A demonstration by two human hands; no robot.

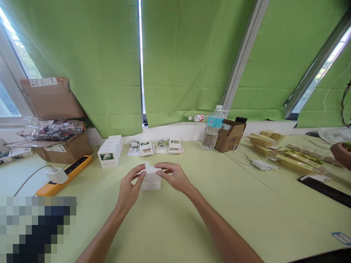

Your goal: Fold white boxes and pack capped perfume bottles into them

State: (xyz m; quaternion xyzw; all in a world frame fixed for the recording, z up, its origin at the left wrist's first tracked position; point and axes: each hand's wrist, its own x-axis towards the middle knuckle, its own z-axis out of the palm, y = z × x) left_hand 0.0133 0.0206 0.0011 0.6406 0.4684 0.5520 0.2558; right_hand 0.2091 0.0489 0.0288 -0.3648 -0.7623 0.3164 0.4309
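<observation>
My left hand (131, 182) and my right hand (173, 177) hold a small white cardboard box (151, 181) from its two ends, just above the pale green table (175, 223). The box has printed text on its visible face. Beyond my hands stands a stack of white boxes (109, 153) with a flower picture. To its right are a small glass globe (134, 144), an open white box (145, 147), a second glass globe (162, 143) and another open white box (174, 145).
An orange power strip (64, 174) with a white adapter (56, 174) lies at left, below a cardboard box of clear plastic bottles (52, 122). A water bottle (213, 129) and small carton (229, 136) stand at the back. Another person's hand (341, 153) is at far right, near tan boxes (294, 164).
</observation>
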